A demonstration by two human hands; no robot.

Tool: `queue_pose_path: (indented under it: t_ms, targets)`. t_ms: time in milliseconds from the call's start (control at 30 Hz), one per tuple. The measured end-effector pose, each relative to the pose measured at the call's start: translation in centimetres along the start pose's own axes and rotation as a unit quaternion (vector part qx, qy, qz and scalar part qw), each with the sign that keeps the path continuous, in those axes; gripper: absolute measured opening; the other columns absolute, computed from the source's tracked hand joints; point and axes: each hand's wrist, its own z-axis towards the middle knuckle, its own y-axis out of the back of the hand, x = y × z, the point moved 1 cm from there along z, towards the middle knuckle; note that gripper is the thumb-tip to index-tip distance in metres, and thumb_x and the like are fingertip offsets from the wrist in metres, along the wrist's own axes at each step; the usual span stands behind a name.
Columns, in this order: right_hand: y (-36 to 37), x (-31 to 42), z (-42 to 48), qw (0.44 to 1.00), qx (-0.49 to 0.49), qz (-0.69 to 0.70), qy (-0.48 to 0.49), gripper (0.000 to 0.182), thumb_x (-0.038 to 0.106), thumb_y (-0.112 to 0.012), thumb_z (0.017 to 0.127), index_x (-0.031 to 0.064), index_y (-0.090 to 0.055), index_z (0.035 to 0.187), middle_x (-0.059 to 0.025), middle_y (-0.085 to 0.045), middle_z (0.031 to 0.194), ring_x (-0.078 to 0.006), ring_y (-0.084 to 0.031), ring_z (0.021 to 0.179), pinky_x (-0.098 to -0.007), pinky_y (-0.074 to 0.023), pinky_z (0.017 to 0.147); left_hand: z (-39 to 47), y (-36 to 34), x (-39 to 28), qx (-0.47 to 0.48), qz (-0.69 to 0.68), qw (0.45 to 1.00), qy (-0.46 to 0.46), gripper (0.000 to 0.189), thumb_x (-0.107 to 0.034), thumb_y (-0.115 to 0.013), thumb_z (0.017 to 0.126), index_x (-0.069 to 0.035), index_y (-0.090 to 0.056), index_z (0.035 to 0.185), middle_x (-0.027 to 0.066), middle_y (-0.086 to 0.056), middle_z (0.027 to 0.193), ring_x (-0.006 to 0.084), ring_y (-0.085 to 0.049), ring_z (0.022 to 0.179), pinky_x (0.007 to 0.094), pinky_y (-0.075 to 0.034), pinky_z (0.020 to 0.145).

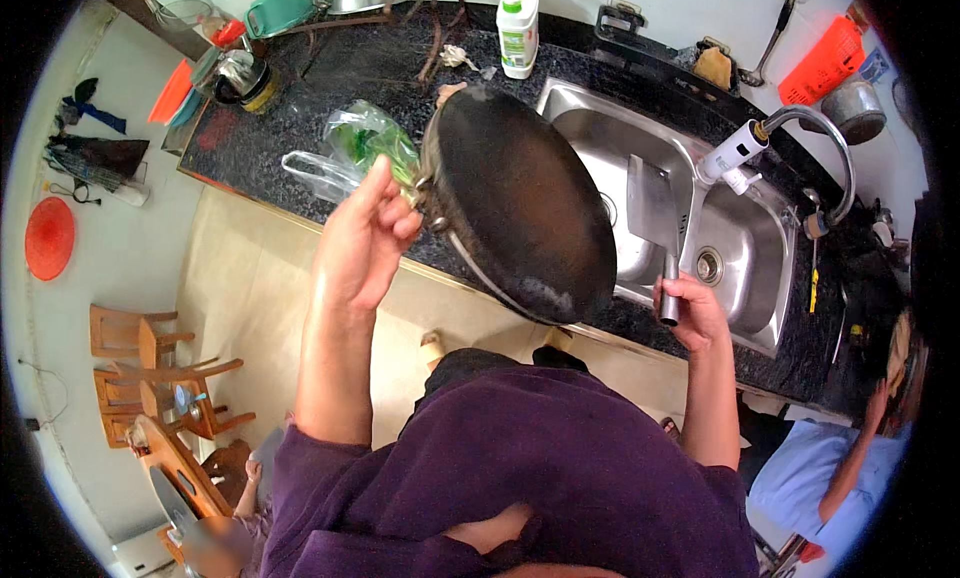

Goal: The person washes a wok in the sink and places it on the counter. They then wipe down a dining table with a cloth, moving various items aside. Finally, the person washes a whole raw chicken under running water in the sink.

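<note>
My left hand (367, 240) has its fingers curled at the metal fitting on the rim of a round, dark chopping board (525, 203). The board is tilted, with a metal band around its edge, and overlaps the counter front and the sink in view. In my right hand (697, 308) is the tubular metal handle of a cleaver (654, 203). Its broad blade points away from me over the left basin of the steel double sink (739, 278). Just beyond my left hand, a clear plastic bag (360, 139) with green vegetables lies on the black speckled counter (262, 146).
A white bottle with a green cap (517, 34) stands behind the board. The faucet (739, 150) arches over the sink. A glass kettle (244, 79) is at the counter's left end. Another person (817, 480) is at the right; one more (255, 480) is at lower left near wooden chairs (124, 334).
</note>
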Motion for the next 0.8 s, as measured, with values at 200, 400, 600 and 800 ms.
queue_pose_path:
  t_ms: [200, 400, 600, 800]
  targets:
    - [-10.0, -6.5, 0.7, 0.997, 0.007, -0.035, 0.065, 0.013, 0.014, -0.066, 0.080, 0.0066, -0.059, 0.088, -0.0009, -0.059, 0.077, -0.0118, -0.055, 0.068, -0.0246, -0.0441, 0.065, -3.1, 12.5, 2.7, 0.011, 0.131, 0.991, 0.030, 0.033, -0.035, -0.056, 0.094, -0.011, -0.048, 0.074, -0.0007, -0.041, 0.063, 0.0133, -0.042, 0.062, 0.0285, -0.038, 0.064]
    - [-14.0, -11.9, -0.4, 0.997, -0.054, -0.031, 0.056, 0.013, 0.015, -0.063, 0.081, 0.0081, -0.054, 0.087, -0.0015, -0.055, 0.071, -0.0122, -0.051, 0.059, -0.0249, -0.0413, 0.054, -4.6, 19.2, 5.1, 0.082, 0.115, 0.983, 0.115, 0.033, -0.037, -0.058, 0.093, -0.009, -0.045, 0.081, 0.0010, -0.050, 0.070, 0.0119, -0.046, 0.067, 0.0266, -0.038, 0.070]
    - [-13.7, -16.7, -2.3, 0.985, -0.098, -0.083, 0.115, 0.015, 0.010, -0.061, 0.076, 0.0070, -0.056, 0.090, 0.0012, -0.051, 0.074, -0.0111, -0.050, 0.070, -0.0235, -0.0395, 0.067, -4.6, 23.3, 6.6, 0.061, 0.084, 0.981, 0.165, 0.031, -0.031, -0.059, 0.093, -0.010, -0.045, 0.075, 0.0023, -0.049, 0.070, 0.0149, -0.048, 0.069, 0.0301, -0.041, 0.073]
    - [-13.1, -20.1, -1.8, 0.941, -0.196, -0.202, 0.189, 0.024, 0.011, -0.064, 0.074, 0.0028, -0.061, 0.097, 0.0038, -0.053, 0.094, -0.0101, -0.049, 0.088, -0.0239, -0.0361, 0.081, -2.6, 24.4, 5.2, 0.031, 0.067, 0.983, 0.168, 0.028, -0.030, -0.059, 0.092, -0.011, -0.047, 0.075, 0.0014, -0.050, 0.069, 0.0149, -0.049, 0.068, 0.0299, -0.040, 0.073]
